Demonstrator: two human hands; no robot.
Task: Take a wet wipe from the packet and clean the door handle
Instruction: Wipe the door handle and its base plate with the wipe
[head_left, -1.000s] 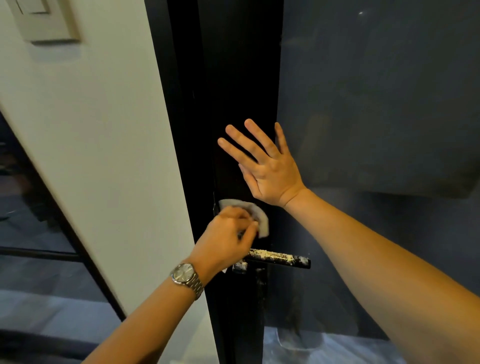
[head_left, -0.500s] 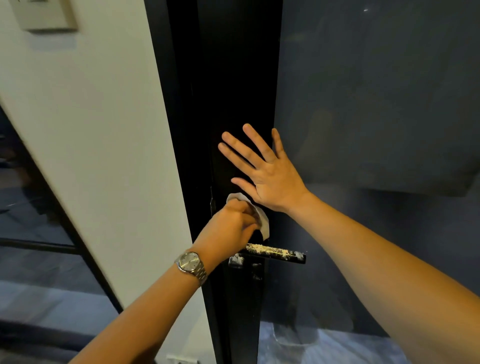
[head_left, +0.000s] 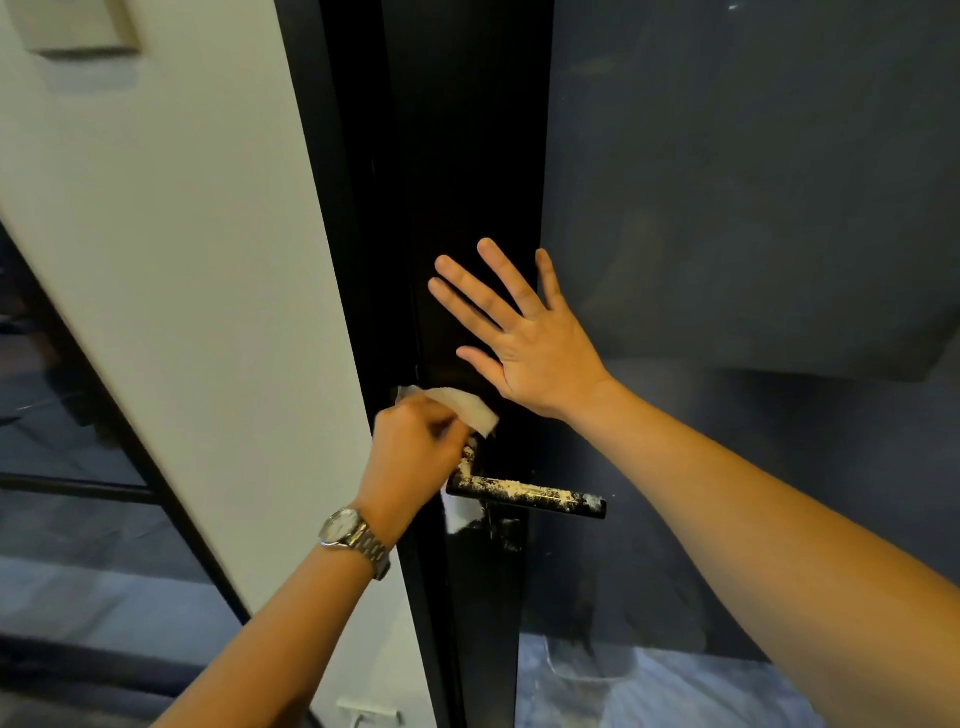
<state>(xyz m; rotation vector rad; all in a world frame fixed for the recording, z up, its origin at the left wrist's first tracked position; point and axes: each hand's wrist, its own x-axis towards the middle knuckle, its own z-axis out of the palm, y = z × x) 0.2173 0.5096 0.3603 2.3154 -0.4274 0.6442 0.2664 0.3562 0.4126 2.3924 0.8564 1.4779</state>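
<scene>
Wiping is the step in hand: my left hand (head_left: 415, 457) pinches a folded wet wipe (head_left: 460, 410) against the dark door (head_left: 467, 156) just above the door handle (head_left: 524, 493), whose lever looks speckled with pale grime (packet not in view). My right hand (head_left: 524, 348) lies flat and open, bracing the door. Next, I judge, the wipe must slide down along the lever.

The left hand (head_left: 415, 457) hides the handle's (head_left: 524, 496) pivot end; at eleven o'clock, a wall plate (head_left: 78, 26) is cut off.
</scene>
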